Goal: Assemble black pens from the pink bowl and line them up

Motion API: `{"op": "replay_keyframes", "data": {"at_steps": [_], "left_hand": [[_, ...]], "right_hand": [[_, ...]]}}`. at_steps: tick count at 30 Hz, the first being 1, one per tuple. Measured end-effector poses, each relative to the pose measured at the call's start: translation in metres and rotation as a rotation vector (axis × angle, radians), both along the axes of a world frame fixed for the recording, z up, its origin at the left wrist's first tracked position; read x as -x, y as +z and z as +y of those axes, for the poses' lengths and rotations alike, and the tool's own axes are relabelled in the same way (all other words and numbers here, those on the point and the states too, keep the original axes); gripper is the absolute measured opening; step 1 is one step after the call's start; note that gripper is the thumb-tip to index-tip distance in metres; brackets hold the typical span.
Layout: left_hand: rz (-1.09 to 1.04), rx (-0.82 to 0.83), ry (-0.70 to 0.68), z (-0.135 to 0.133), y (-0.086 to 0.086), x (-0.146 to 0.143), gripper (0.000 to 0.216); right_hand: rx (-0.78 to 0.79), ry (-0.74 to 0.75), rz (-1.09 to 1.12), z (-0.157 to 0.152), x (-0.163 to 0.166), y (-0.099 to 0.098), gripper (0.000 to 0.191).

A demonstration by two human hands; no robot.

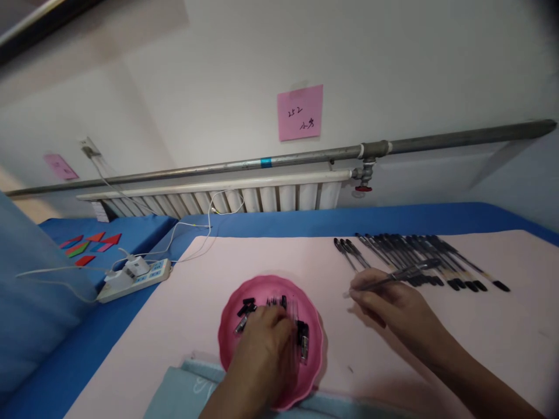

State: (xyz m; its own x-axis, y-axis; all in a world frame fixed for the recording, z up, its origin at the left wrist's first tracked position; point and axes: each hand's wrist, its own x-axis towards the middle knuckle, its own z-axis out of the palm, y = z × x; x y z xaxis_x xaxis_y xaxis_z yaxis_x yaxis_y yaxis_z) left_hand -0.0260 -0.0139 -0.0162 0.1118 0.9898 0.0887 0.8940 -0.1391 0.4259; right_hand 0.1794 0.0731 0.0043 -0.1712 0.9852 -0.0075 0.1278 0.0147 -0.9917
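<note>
My right hand (386,299) pinches a clear-barrelled pen (404,271) with a dark refill, held slantwise above the pink sheet. Its tip points left. My left hand (271,343) reaches down into a pink scalloped plate (225,326), fingers bent among the pen parts there; what they grip, if anything, is hidden. In the plate lie small black pieces (247,306), clear tubes (293,337) and black pen caps (304,340). Behind my right hand, a row of black pens (406,256) is laid side by side, with a few more pens (349,250) at its left end.
Pink paper (183,314) covers the blue table (279,222). A folded light-blue cloth (179,390) lies at the near edge. To the left are a power strip (148,280) with plugs and cables, and coloured flat shapes (85,248). A radiator (262,195) runs behind the table.
</note>
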Motion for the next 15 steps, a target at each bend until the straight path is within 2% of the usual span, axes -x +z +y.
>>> {"op": "replay_keyframes", "data": {"at_steps": [2, 10, 15], "left_hand": [[0.030, -0.015, -0.026, 0.001, -0.003, -0.004, 0.025], [0.097, 0.000, 0.049, 0.003, -0.010, -0.001, 0.020], [0.176, 0.050, 0.066, 0.006, -0.012, -0.010, 0.020]], "right_hand": [[0.017, 0.008, 0.012, 0.000, 0.000, -0.001, 0.014], [0.023, 0.054, 0.014, -0.004, 0.003, 0.003, 0.012], [0.000, 0.043, -0.007, -0.003, 0.003, 0.000, 0.013]]}}
